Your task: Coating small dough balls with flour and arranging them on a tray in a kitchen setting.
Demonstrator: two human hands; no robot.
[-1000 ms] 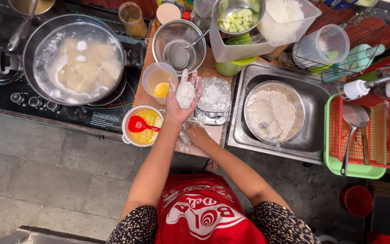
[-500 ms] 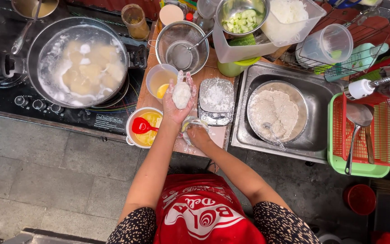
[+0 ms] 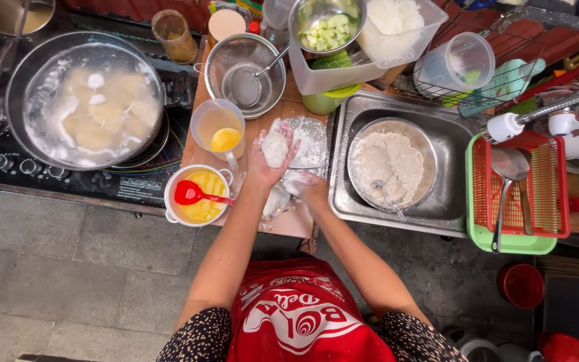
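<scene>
— where's the dough ball (image 3: 275,149)?
— cupped in the open left hand (image 3: 271,159), just beside the floury tray (image 3: 311,142) on the wooden worktop (image 3: 296,108).
— right hand (image 3: 308,190)?
— below the tray, grip unclear; grey tiled floor (image 3: 68,268).

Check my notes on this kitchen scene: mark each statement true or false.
1. The left hand cups a floured dough ball. True.
2. The red spoon lies in the sink. False: it rests in the white pot of yellow filling.
3. The big pan holds pale pieces in liquid. True.
4. The right hand grips the ladle. False: it rests on the floury board.
5. The metal bowl in the sink holds pale dough. True.
</scene>
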